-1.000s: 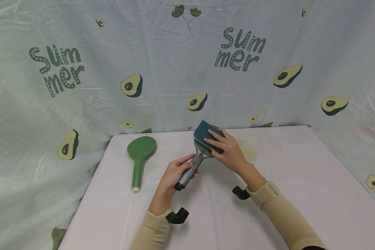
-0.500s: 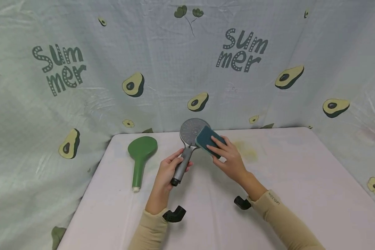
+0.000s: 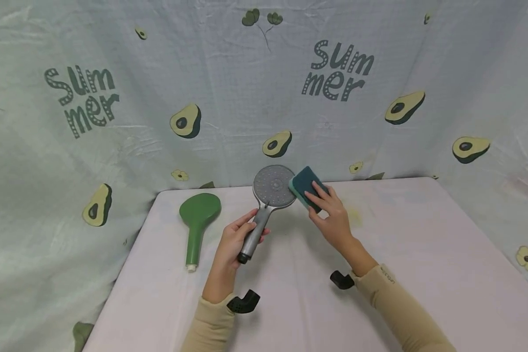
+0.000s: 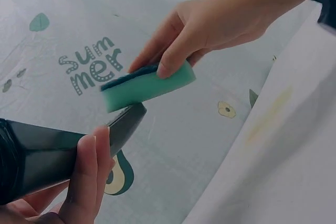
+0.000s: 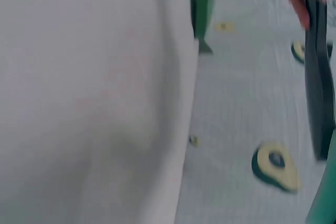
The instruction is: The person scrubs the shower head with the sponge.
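Observation:
In the head view my left hand [image 3: 233, 239] grips the grey handle of a shower head [image 3: 274, 186], whose round nozzle face is turned up toward the camera. My right hand [image 3: 334, 220] pinches a sponge [image 3: 305, 183] with a dark teal scouring side and pale green foam. The sponge is at the right rim of the nozzle face. In the left wrist view the foam side of the sponge [image 4: 152, 87] meets the edge of the shower head [image 4: 131, 121]. Only a corner of the sponge [image 5: 325, 195] shows in the right wrist view, which is blurred.
A green shower-head-shaped piece [image 3: 200, 212] with a white end lies at the left of the white-covered table [image 3: 400, 274]. Behind the table hangs a curtain [image 3: 229, 63] printed with avocados. Each wrist carries a black camera mount [image 3: 244, 301].
The sponge has moved off the nozzle face to its right rim, uncovering the face. My left hand has shifted slightly left with the shower head.

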Demonstrator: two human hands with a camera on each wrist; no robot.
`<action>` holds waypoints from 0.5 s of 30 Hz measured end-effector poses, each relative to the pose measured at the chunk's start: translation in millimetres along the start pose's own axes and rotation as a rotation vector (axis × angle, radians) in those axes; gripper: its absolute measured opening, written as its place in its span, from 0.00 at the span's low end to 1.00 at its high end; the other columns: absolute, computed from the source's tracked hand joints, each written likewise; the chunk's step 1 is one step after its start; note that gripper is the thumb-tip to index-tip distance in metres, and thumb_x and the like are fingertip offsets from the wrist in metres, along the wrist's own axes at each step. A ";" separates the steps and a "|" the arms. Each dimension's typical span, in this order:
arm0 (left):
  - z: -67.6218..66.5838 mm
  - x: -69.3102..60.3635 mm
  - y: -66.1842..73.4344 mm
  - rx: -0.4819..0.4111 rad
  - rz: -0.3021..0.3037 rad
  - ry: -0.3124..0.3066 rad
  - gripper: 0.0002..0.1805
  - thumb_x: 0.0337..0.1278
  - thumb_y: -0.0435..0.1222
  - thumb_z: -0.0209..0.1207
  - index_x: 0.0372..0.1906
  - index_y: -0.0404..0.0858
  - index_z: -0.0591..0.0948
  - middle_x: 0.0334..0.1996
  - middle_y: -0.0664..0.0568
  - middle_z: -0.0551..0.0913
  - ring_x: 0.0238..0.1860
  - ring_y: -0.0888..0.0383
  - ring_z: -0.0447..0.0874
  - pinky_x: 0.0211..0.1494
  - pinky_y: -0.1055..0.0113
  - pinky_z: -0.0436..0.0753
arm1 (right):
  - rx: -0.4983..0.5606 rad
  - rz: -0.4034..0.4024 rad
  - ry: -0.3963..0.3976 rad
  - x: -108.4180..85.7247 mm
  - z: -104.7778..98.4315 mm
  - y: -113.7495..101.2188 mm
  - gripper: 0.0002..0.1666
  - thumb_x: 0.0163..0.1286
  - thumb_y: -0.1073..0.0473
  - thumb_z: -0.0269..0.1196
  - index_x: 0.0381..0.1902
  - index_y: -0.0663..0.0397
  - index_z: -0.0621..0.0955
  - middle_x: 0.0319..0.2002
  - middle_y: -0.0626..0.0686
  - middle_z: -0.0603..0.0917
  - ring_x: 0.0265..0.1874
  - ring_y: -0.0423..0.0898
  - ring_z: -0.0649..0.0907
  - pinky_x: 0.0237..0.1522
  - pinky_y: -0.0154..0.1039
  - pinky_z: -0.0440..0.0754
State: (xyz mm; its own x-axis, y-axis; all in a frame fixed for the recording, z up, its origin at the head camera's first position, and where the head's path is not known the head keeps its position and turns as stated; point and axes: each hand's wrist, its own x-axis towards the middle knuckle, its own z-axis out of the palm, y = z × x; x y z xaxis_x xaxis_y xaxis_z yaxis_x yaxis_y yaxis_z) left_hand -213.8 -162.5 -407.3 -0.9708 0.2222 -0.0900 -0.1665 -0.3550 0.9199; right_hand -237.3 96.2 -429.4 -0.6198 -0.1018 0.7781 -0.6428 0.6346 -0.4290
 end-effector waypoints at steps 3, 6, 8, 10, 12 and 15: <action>-1.9 0.0 0.5 0.012 0.005 -0.004 0.27 0.73 0.25 0.46 0.74 0.26 0.66 0.68 0.24 0.68 0.34 0.60 0.90 0.37 0.71 0.85 | 0.022 -0.180 -0.086 -8.5 6.7 -9.6 0.23 0.60 0.72 0.71 0.55 0.60 0.87 0.64 0.64 0.79 0.65 0.72 0.72 0.57 0.70 0.73; -2.6 0.8 0.3 0.018 0.001 -0.019 0.27 0.74 0.25 0.46 0.75 0.27 0.66 0.68 0.25 0.68 0.35 0.60 0.90 0.38 0.71 0.85 | 0.051 -0.287 -0.132 -13.8 10.4 -12.0 0.24 0.59 0.71 0.72 0.54 0.59 0.88 0.64 0.64 0.80 0.63 0.72 0.73 0.56 0.71 0.73; -2.9 1.1 0.3 0.014 -0.001 -0.020 0.27 0.74 0.25 0.46 0.75 0.28 0.67 0.69 0.25 0.67 0.35 0.60 0.90 0.38 0.71 0.85 | 0.063 -0.259 -0.106 -15.0 10.6 -8.6 0.24 0.57 0.73 0.72 0.54 0.60 0.88 0.63 0.65 0.79 0.64 0.72 0.72 0.57 0.71 0.73; -3.2 1.1 0.5 0.011 0.000 -0.019 0.27 0.74 0.25 0.47 0.74 0.27 0.67 0.69 0.25 0.67 0.35 0.60 0.90 0.37 0.71 0.85 | 0.078 -0.152 -0.043 -14.2 9.2 -3.3 0.25 0.56 0.76 0.71 0.54 0.63 0.87 0.63 0.67 0.79 0.66 0.71 0.72 0.58 0.69 0.73; -3.6 0.5 0.9 0.015 -0.006 -0.024 0.27 0.73 0.25 0.47 0.74 0.27 0.67 0.69 0.24 0.67 0.34 0.60 0.90 0.37 0.71 0.85 | 0.091 -0.037 0.028 -13.8 7.6 1.1 0.25 0.56 0.79 0.70 0.54 0.67 0.86 0.63 0.68 0.78 0.67 0.71 0.71 0.57 0.69 0.73; -3.5 2.0 2.3 0.019 -0.009 -0.034 0.27 0.73 0.24 0.47 0.74 0.26 0.67 0.68 0.24 0.67 0.34 0.60 0.90 0.37 0.71 0.85 | 0.101 0.044 0.080 -10.6 6.3 2.5 0.26 0.57 0.80 0.70 0.55 0.68 0.85 0.64 0.68 0.77 0.68 0.69 0.71 0.56 0.69 0.74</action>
State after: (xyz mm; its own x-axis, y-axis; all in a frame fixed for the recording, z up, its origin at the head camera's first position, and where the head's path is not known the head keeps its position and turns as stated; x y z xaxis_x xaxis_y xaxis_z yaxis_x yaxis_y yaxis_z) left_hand -216.7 -166.1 -406.8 -0.9629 0.2560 -0.0857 -0.1718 -0.3360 0.9261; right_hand -235.2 94.0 -441.6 -0.6129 -0.0119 0.7901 -0.6605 0.5565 -0.5040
